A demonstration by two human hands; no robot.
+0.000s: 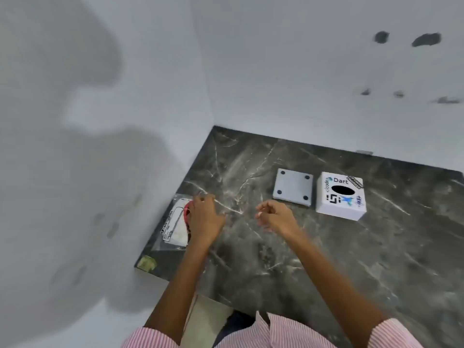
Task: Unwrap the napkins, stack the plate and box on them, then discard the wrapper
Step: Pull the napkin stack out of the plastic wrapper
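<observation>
At left-centre of frame: wrapped napkins (175, 223) lie flat on the desk (326, 259), by its left edge.
Left hand (204, 218): over the pack's right side, fingers loosely curled; contact unclear.
Right hand (275, 217): empty, fingers half-curled, hovering.
Handling: likely light, soft, slippery film; pinch a loose edge.
Centre-right: plate (293, 187), box (341, 195) side by side.

On the dark marble counter (326, 259), the left hand (204, 218) hovers with its fingers (208, 198) over the right edge of the wrapped napkins (175, 226) (contact is unclear). The right hand (275, 217) is loosely curled and empty; beyond its fingers (263, 209) lies the grey square plate (293, 186), with the white box (341, 195) just beside the plate.
</observation>
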